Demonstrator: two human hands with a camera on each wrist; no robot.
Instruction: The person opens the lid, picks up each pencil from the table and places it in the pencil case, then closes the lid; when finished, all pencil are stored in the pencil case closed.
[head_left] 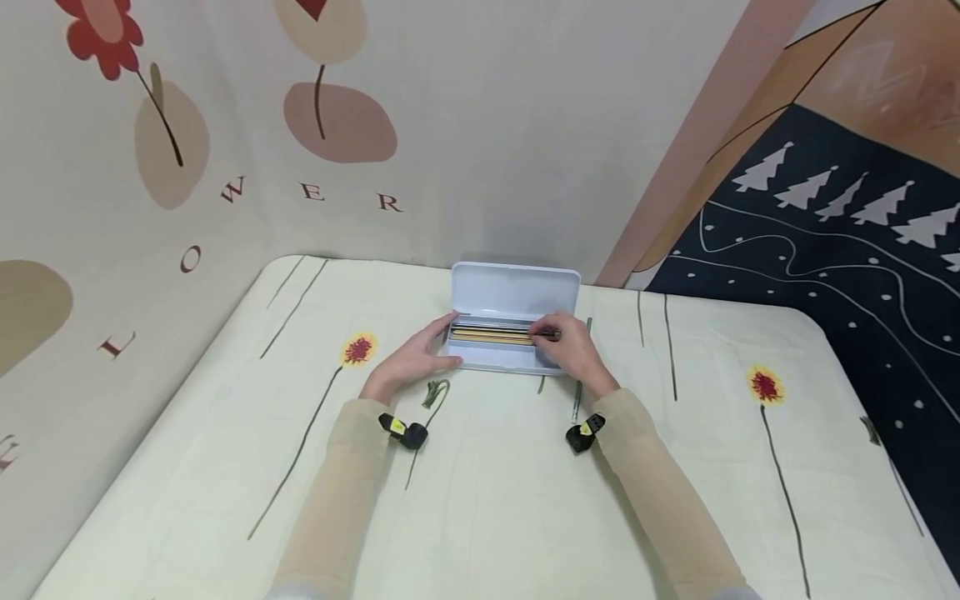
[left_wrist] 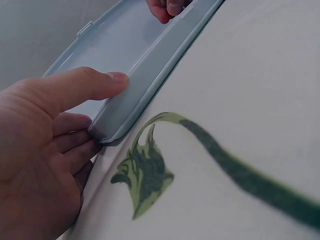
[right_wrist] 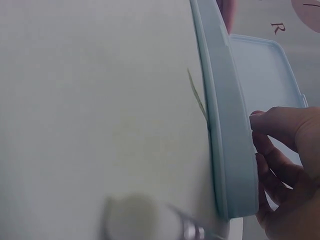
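Observation:
A light blue pencil case (head_left: 517, 287) stands with its lid raised at the far side of the table. Several slim yellow and dark pencils (head_left: 491, 335) lie lengthwise in its tray. At the left end, my left hand (head_left: 412, 357) holds the case; in the left wrist view the thumb (left_wrist: 117, 82) presses the front wall and the other fingers bend against the end. My right hand (head_left: 566, 342) reaches over the right part of the tray, thumb and fingers pinching at the pencils' ends. Behind the front wall, the right wrist view hides part of those fingertips.
A pale cloth with printed flowers (head_left: 358, 348) covers the table (head_left: 480, 500). A slim pen-like object (head_left: 577, 404) lies by my right wrist, blurred in the right wrist view. A patterned curtain (head_left: 487, 150) hangs right behind the case. Each wrist carries a small black camera (head_left: 412, 435).

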